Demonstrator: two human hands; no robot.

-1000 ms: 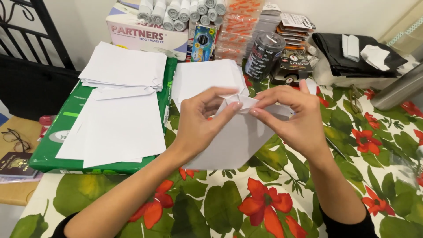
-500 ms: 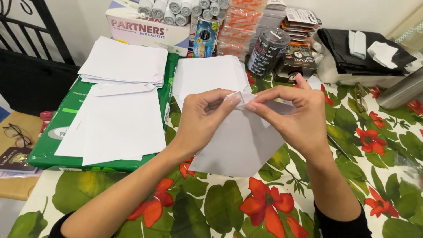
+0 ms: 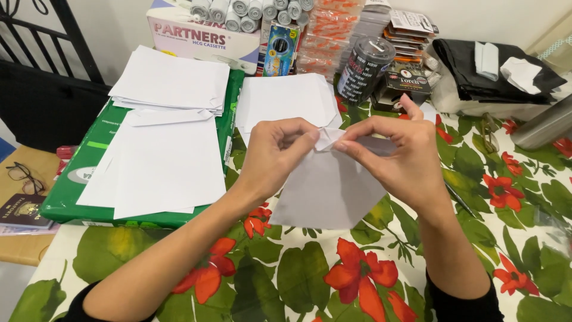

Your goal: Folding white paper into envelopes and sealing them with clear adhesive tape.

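Observation:
My left hand (image 3: pixel 275 156) and my right hand (image 3: pixel 398 156) together hold a partly folded sheet of white paper (image 3: pixel 328 188) above the flowered tablecloth (image 3: pixel 333 274). Thumb and forefinger of both hands pinch a small fold at the sheet's top middle. The rest of the sheet hangs down towards me, and its lower edge is near the cloth. Behind my hands a flat stack of white paper (image 3: pixel 286 101) lies on the table.
At left a green ream package (image 3: pixel 68 197) carries loose white sheets (image 3: pixel 161 161) and a further pile (image 3: pixel 170 80). Along the back stand a cardboard box (image 3: pixel 202 42), paper rolls (image 3: pixel 250 9), a dark cylindrical tub (image 3: pixel 363 68) and a black bag (image 3: pixel 488 74). Glasses (image 3: pixel 21 176) rest far left.
My fingers have drawn closer together on the fold at the sheet's top, and the small folded flap is now tighter. The sheet has shifted slightly; my view moved a little.

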